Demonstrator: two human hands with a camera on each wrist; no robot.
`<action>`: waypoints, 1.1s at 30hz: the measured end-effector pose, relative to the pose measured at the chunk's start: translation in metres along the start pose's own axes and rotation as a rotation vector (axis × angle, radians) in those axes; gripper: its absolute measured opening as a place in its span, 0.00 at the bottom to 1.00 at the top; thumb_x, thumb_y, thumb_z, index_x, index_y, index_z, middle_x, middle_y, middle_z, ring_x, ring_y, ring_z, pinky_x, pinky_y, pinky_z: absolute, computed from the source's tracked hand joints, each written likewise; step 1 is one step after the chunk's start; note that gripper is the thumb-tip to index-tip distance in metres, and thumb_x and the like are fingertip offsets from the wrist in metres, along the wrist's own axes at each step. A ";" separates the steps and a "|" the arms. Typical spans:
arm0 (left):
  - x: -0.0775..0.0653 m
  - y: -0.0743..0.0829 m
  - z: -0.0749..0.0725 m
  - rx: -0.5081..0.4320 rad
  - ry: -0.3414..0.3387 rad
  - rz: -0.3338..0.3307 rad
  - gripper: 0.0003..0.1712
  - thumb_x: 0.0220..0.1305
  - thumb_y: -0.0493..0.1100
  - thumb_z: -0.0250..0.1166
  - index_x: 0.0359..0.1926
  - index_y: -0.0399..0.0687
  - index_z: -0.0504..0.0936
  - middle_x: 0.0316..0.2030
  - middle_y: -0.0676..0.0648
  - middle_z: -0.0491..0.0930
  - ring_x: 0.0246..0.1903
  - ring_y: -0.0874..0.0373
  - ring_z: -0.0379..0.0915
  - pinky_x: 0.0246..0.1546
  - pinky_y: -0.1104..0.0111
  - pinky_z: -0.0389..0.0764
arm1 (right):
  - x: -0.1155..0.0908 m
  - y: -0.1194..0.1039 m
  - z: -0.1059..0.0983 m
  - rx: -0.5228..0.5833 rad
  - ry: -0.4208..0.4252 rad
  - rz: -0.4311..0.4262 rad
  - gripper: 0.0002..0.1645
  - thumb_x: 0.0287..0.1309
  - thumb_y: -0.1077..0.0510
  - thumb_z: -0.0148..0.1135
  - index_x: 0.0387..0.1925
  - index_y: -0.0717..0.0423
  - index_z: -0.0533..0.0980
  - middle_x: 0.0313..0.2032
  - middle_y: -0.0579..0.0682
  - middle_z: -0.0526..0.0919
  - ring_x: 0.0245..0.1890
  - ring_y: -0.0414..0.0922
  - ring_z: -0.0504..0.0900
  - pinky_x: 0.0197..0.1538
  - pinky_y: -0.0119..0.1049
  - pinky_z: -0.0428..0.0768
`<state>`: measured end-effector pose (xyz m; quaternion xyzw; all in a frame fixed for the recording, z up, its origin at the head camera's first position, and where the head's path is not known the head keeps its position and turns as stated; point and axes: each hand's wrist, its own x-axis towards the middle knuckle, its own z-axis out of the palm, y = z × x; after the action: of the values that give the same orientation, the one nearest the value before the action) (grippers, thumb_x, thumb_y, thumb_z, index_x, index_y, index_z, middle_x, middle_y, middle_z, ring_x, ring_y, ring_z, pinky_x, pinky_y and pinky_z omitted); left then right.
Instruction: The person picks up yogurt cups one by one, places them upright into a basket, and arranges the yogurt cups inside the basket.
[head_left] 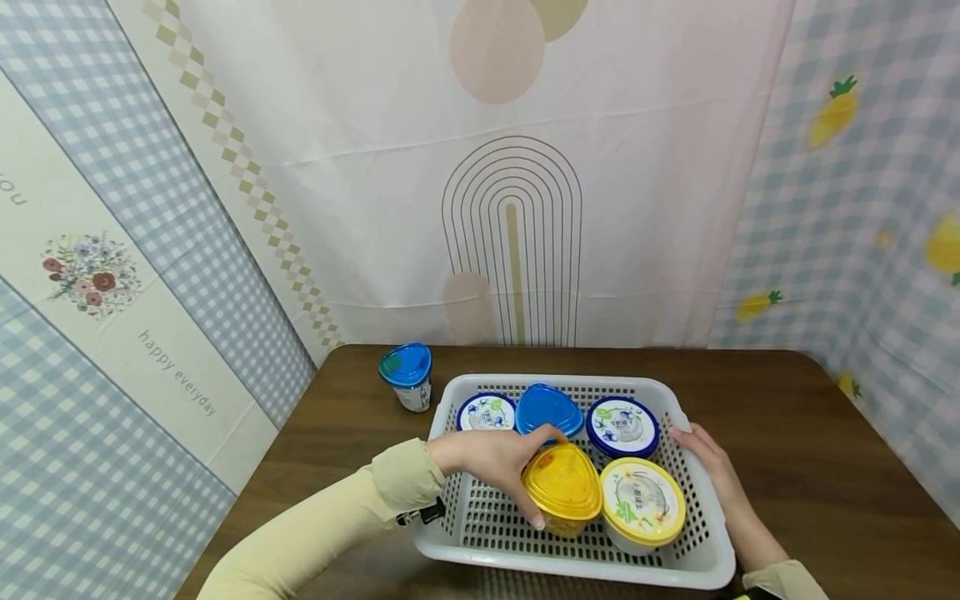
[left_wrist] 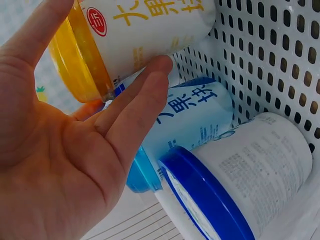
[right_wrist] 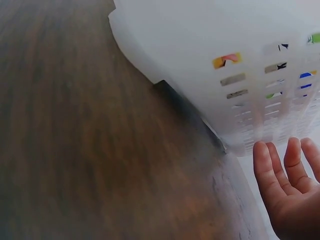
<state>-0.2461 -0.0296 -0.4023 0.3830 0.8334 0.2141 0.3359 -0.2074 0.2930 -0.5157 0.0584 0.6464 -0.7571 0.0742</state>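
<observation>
A yellow-lidded cup (head_left: 562,492) stands in the front middle of the white perforated basket (head_left: 555,575). My left hand (head_left: 495,458) grips this cup from its left side, thumb in front and fingers at the back of the lid. In the left wrist view, the left hand (left_wrist: 65,160) spans the cup (left_wrist: 145,35) near its lid, the other fingers stretched beside it. My right hand (head_left: 712,467) touches the basket's right side. Its fingers (right_wrist: 265,172) are loosely extended against the wall in the right wrist view.
Inside the basket are a round yellow-rimmed tub (head_left: 643,504), two blue-rimmed tubs (head_left: 622,426) and a blue-lidded cup (head_left: 549,410). Another blue-lidded cup (head_left: 408,375) stands on the brown table (head_left: 787,442) left of the basket. A patterned curtain (head_left: 375,208) hangs behind.
</observation>
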 end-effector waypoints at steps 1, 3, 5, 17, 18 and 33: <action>0.000 0.000 0.000 0.002 0.001 0.003 0.56 0.52 0.51 0.80 0.73 0.58 0.53 0.64 0.50 0.72 0.55 0.67 0.71 0.61 0.70 0.69 | 0.000 0.000 0.000 -0.003 0.001 0.003 0.20 0.77 0.41 0.46 0.62 0.43 0.61 0.45 0.39 0.79 0.43 0.39 0.81 0.45 0.39 0.83; 0.000 0.000 -0.001 0.004 0.004 0.001 0.56 0.52 0.51 0.80 0.74 0.57 0.53 0.61 0.49 0.74 0.53 0.67 0.72 0.59 0.71 0.71 | 0.001 0.001 -0.001 -0.012 0.005 0.008 0.21 0.77 0.41 0.45 0.63 0.44 0.61 0.45 0.40 0.79 0.43 0.40 0.81 0.45 0.39 0.83; -0.001 0.000 -0.002 -0.002 0.005 -0.004 0.57 0.53 0.51 0.80 0.74 0.57 0.52 0.58 0.50 0.76 0.51 0.67 0.73 0.57 0.72 0.73 | 0.002 0.001 -0.001 -0.018 0.007 0.010 0.23 0.77 0.41 0.45 0.64 0.45 0.60 0.46 0.40 0.79 0.43 0.40 0.81 0.45 0.39 0.83; -0.017 0.007 -0.023 0.009 0.127 -0.009 0.56 0.56 0.54 0.77 0.76 0.55 0.52 0.50 0.48 0.81 0.50 0.58 0.79 0.52 0.69 0.78 | 0.007 0.000 -0.005 -0.012 -0.016 0.008 0.22 0.77 0.42 0.44 0.65 0.44 0.59 0.46 0.39 0.79 0.44 0.39 0.80 0.46 0.38 0.83; -0.019 0.008 -0.026 0.020 0.150 0.003 0.55 0.56 0.54 0.77 0.76 0.54 0.53 0.51 0.47 0.81 0.51 0.58 0.80 0.52 0.69 0.78 | 0.008 0.000 -0.005 -0.012 -0.017 0.007 0.23 0.77 0.42 0.43 0.65 0.44 0.59 0.46 0.39 0.79 0.44 0.39 0.80 0.46 0.38 0.83; -0.063 0.014 -0.075 0.015 0.521 0.028 0.36 0.62 0.55 0.72 0.67 0.53 0.70 0.62 0.52 0.75 0.62 0.57 0.72 0.61 0.60 0.74 | 0.015 -0.003 -0.008 -0.012 -0.029 -0.023 0.20 0.77 0.42 0.43 0.62 0.45 0.60 0.44 0.40 0.79 0.42 0.39 0.80 0.44 0.38 0.83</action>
<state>-0.2632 -0.0782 -0.3177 0.3291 0.8880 0.3039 0.1041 -0.2226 0.3007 -0.5163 0.0392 0.6505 -0.7547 0.0752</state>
